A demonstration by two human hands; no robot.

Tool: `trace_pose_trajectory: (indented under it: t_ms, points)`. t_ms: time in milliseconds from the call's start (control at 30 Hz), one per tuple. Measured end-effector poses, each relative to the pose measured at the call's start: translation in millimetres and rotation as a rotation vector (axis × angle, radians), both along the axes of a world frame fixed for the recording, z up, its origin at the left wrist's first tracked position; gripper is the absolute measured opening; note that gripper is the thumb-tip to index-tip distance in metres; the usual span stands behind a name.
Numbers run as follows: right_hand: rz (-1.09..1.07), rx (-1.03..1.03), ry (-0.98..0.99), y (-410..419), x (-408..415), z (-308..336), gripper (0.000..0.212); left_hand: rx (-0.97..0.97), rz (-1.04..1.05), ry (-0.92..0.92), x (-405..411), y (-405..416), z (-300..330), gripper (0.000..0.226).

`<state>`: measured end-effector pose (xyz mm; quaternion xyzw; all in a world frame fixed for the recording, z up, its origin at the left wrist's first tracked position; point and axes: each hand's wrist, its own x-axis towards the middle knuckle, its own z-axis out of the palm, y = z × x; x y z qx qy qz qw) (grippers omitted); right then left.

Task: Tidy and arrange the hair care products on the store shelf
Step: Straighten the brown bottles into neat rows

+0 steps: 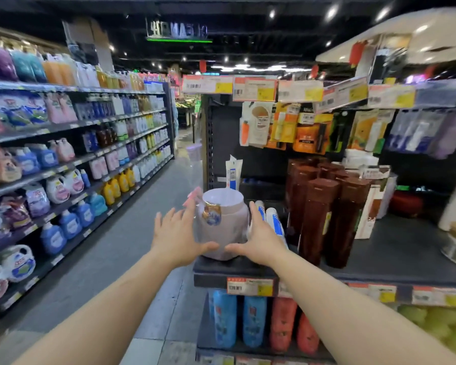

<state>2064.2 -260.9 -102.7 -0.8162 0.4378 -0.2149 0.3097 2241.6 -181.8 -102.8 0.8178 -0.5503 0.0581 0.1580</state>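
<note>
- Standing at the front left corner of the dark shelf [379, 259] is a squat pale pink jar [223, 227] with a white lid and a round printed label on its left shoulder; it is upright and sits right between the two hands.
- The left hand [178, 237] lies against the jar's left side, fingers straight and spread, thumb reaching under the front of the jar.
- The right hand [261, 239] lies against the jar's right side in the same way, fingers straight and pointing up and away, thumb reaching in toward the left thumb; the two thumbs are near each other but apart.
- Neither hand has its fingers curled round the jar; whether the palms press it or only touch cannot be told.
- Just behind the right hand stand white bottles with blue stripes [273, 219], touching or nearly touching its fingers.
- Behind the jar, a white and blue tube [233, 171] stands upright against the shelf's back panel.
- To the right, a tight group of tall brown bottles [324, 209] stands on the same shelf, well apart from the jar.
- Above, carded packets [287, 125] hang under a row of price tags [256, 88].
- On the shelf below stand blue bottles [237, 318] and red-orange bottles [287, 322].
- Across the aisle to the left, long shelves [71, 143] carry detergent bottles and pouches.
</note>
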Motion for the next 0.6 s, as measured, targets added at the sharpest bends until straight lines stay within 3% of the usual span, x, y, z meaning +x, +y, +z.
trace_pose_trajectory:
  t_ms: [233, 400, 600]
  points:
    - [-0.005, 0.027, -0.029, -8, 11, -3, 0.123, -0.103, -0.289, 0.472, 14, -21, -14, 0.121]
    - [0.013, -0.070, -0.022, 5, 8, 2, 0.112, -0.166, -0.277, 0.520, 12, -8, -14, 0.115]
    - [0.061, -0.133, -0.079, 39, -10, 19, 0.116, -0.262, -0.233, 0.554, -8, 34, 3, 0.112]
